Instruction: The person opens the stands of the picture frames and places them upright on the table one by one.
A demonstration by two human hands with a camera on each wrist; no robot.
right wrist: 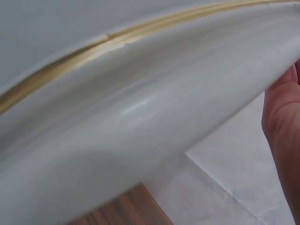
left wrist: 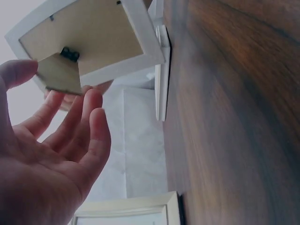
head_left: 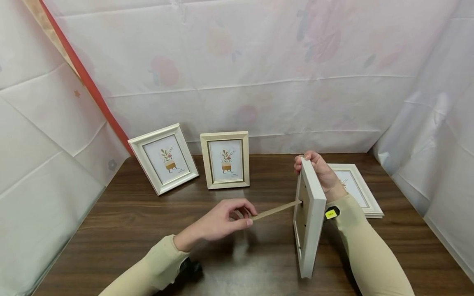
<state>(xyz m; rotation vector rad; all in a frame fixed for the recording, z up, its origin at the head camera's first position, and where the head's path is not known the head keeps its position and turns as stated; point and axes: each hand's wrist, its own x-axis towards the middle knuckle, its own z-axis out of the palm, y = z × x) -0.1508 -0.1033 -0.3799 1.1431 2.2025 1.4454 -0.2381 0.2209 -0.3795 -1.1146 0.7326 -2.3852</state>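
Observation:
A white picture frame (head_left: pixel 314 218) is held upright, side-on in the head view, its brown backing turned to the left. My right hand (head_left: pixel 323 174) grips it near the top corner. My left hand (head_left: pixel 227 220) pinches the free end of the frame's stand leg (head_left: pixel 275 210) between thumb and fingers. The leg is swung out from the backing (left wrist: pixel 105 35) and joins it at a black hinge (left wrist: pixel 70 54). In the right wrist view the frame's glossy white front moulding (right wrist: pixel 140 117) with a gold inner edge covers most of the picture; part of my right hand (right wrist: pixel 283 105) shows beside it.
Two picture frames stand at the back of the dark wooden table (head_left: pixel 133 230): a white one (head_left: pixel 166 159) tilted at the left and a cream one (head_left: pixel 225 160) in the middle. Another white frame (head_left: pixel 357 191) lies face up behind my right forearm. Pale cloth (head_left: pixel 259 82) hangs around the table.

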